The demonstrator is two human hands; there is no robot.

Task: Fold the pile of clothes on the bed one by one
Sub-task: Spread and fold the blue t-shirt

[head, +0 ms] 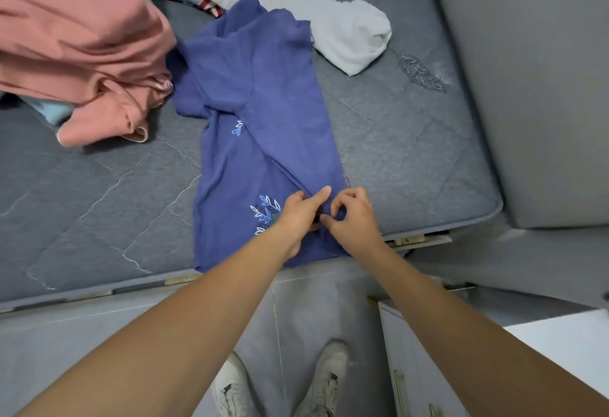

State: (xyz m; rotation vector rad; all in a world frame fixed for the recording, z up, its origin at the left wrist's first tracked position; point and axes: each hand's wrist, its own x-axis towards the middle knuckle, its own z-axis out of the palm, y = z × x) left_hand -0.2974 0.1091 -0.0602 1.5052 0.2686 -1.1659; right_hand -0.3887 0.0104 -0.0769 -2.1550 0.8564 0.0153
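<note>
Left hand and right hand meet at the near hem of a blue shirt, fingers curled and pinching the fabric between them. The shirt lies lengthwise on the grey bed, its right side folded over, white leaf prints showing by the left hand. At ten o'clock from the hands sits a heaped pink garment; at one o'clock, a pale grey garment. Two shoes stand on the floor below.
</note>
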